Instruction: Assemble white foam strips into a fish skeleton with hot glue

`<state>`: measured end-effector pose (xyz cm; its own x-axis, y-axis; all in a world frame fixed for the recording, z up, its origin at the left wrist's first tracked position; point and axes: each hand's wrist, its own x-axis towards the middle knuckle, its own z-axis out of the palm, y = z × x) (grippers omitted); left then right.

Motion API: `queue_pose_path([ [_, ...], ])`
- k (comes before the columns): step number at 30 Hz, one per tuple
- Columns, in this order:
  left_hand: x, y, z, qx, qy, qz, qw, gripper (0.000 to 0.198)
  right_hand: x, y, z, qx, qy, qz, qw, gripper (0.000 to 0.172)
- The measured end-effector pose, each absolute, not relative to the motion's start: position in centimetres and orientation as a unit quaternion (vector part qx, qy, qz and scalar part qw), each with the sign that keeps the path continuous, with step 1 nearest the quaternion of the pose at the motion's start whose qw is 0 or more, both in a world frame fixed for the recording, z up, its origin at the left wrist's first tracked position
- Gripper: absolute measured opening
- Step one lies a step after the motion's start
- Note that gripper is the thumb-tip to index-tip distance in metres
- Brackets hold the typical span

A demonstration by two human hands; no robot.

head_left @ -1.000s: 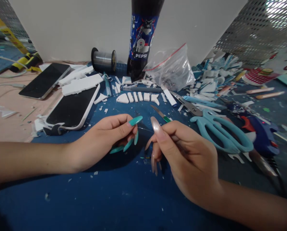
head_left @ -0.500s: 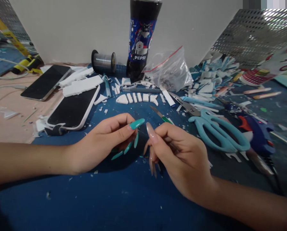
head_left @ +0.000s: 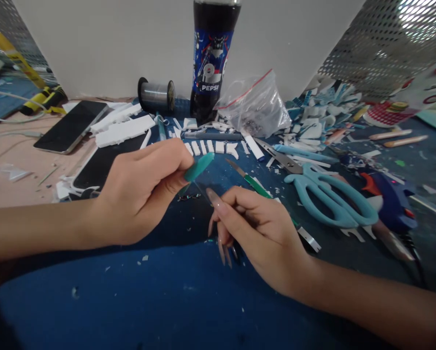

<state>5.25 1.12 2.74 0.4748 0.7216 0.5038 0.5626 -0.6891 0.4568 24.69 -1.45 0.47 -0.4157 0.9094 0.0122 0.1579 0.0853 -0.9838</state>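
Note:
My left hand (head_left: 145, 189), with teal nails, is closed in a pinch between thumb and forefinger. A thin clear thread (head_left: 201, 190) runs slantwise from that pinch down to my right hand (head_left: 262, 238). The right hand, with long beige nails, is closed too, thumb pressed against the forefinger; its other fingers curl beneath. Beyond the hands, a row of small white cut pieces (head_left: 220, 147) lies on the blue mat (head_left: 189, 301), its left end hidden by my left hand. A green-handled knife (head_left: 256, 186) lies just past my right hand, which partly covers it.
Blue scissors (head_left: 335, 194) and a dark blue glue gun (head_left: 395, 201) lie on the right. Behind stand a Pepsi bottle (head_left: 212, 63), a spool of clear line (head_left: 155, 95) and a zip bag (head_left: 256, 107). Two phones, one black (head_left: 72, 126), lie left; scraps (head_left: 316, 116) are heaped right.
My left hand has risen and turned, moving away from the right hand, and now covers part of the white row. The thread between the hands now shows. My right hand has shifted slightly left.

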Motion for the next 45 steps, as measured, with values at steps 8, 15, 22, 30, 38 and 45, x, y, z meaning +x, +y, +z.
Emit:
queue_pose_path([
  [8, 5.3, 1.5, 3.2, 0.881, 0.325, 0.341, 0.045, 0.02, 24.8, -1.4, 0.7, -0.364, -0.562, 0.638, 0.38, 0.035],
  [15, 5.2, 1.6, 3.4, 0.889, 0.335, 0.311, 0.023, 0.018, 24.8, -1.4, 0.7, -0.34, -0.531, 0.642, 0.436, 0.024],
  [22, 4.8, 3.0, 3.5, 0.883, 0.44, 0.152, -0.065, 0.014, 24.5, -1.0, 0.5, -0.368, -0.505, 0.648, 0.436, 0.028],
  [30, 5.4, 4.1, 2.6, 0.891, 0.44, -0.105, -0.035, 0.022, 24.8, -1.0, 0.4, -0.391, -0.53, 0.62, 0.426, 0.03],
  [38, 5.0, 4.8, 2.2, 0.88, 0.458, -0.111, -0.058, 0.026, 24.5, -1.1, 0.6, -0.392, -0.525, 0.63, 0.416, 0.031],
  [45, 4.9, 5.0, 2.4, 0.869, 0.474, -0.112, -0.085, 0.024, 24.5, -1.1, 0.7, -0.388, -0.519, 0.64, 0.412, 0.032],
])
